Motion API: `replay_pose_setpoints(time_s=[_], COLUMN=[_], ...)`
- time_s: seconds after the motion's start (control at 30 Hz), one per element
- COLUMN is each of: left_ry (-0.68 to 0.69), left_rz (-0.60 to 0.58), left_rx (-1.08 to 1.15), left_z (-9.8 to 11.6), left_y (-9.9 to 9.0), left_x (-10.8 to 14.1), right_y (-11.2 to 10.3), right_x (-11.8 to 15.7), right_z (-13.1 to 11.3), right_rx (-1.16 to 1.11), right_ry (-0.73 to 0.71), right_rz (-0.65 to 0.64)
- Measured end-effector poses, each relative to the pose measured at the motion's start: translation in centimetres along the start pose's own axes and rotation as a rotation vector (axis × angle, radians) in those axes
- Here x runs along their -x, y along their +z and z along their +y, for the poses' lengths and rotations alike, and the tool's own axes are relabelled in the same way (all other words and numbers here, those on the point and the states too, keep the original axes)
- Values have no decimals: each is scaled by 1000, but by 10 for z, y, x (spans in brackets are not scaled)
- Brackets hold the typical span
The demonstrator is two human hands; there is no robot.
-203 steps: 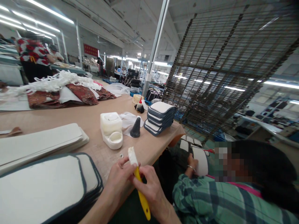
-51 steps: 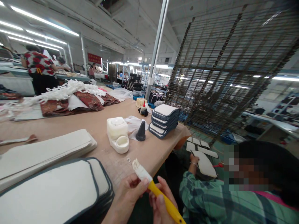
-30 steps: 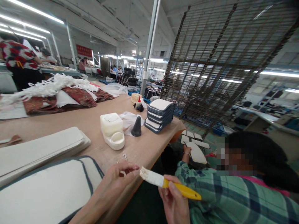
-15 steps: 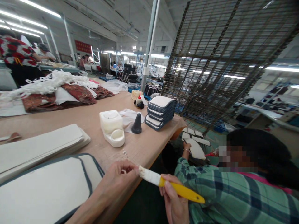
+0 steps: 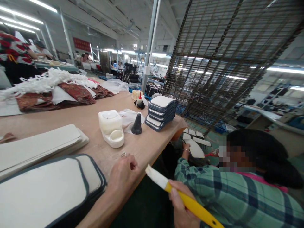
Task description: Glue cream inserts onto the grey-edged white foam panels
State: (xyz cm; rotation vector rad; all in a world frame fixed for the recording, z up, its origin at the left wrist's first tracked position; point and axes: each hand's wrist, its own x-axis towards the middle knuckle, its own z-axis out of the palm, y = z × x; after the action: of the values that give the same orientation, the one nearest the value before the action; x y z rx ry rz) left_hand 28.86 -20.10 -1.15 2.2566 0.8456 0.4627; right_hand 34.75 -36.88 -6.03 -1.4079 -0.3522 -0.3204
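A brush with a yellow handle and a white-coated head is gripped in my right hand, off the table's edge, its tip pointing up and left. My left hand is curled at the edge of the brown table, close to small whitish scraps; whatever its fingers pinch is too small to name. Behind it stands a whitish plastic container with a round opening, beside a dark cone. White panels with dark borders lie at the lower left.
A stack of dark-edged pads sits near the table's far corner, by a red-tipped bottle. White strips cover patterned cloth at the back left. A person in a green plaid shirt is close on the right.
My left hand has come away from the brush bristles and moved slightly left. The brush in my right hand has shifted right and down, opening a gap between the hands.
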Motion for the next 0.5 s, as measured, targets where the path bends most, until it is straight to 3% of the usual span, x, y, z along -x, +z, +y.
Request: replay_pose_setpoints(time_s=[0.07, 0.2, 0.27, 0.37, 0.5], left_ry=[18, 90, 82, 130, 308], left_rz=[47, 0, -18, -30, -21], left_rx=[15, 129, 117, 122, 313], left_z=[0, 6, 4, -5, -9], left_y=[-6, -19, -21, -18, -10], left_x=[-3, -7, -9, -9, 2], right_y=[-5, -1, 5, 10, 13], right_x=[-8, -21, -23, -22, -19], right_z=[-2, -2, 3, 13, 18], right_rx=[-114, -419, -522, -617, -661], right_ry=[122, 509, 636, 731, 718], right_rz=[29, -65, -97, -152, -187])
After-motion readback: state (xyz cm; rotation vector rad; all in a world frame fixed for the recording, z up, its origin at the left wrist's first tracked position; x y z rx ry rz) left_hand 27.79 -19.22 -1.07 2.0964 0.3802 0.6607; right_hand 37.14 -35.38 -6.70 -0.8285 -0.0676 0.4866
